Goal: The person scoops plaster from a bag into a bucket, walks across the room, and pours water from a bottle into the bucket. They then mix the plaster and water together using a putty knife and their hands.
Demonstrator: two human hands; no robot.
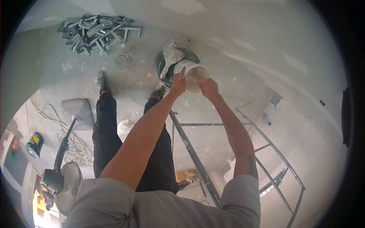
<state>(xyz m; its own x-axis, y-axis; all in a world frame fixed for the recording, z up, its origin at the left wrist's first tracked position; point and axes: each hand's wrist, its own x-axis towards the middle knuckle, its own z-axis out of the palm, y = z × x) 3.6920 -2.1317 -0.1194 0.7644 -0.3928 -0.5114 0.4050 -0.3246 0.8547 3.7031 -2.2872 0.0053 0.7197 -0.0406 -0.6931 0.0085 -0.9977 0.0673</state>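
Observation:
A white bucket [205, 71] is tilted with its round mouth facing up toward me, and pale residue shows on its inside. My left hand [178, 83] grips its left side, thumb pointing up along the wall. At the right of the mouth, my right hand [209, 88] is closed with its fingers reaching in over the rim; what it holds is hidden. Just behind stands a dark green tub [160, 60], partly covered by the white bucket. A wide, putty-smeared scraper [173, 56] lies across the tub's top.
Metal brackets [100, 32] lie piled at the far left. A metal scaffold frame [194, 155] stands close on my right. To my left are a pedestal fan [68, 186], coiled cable [76, 146] and a dark green can [35, 144]. A wall [273, 45] runs along the right.

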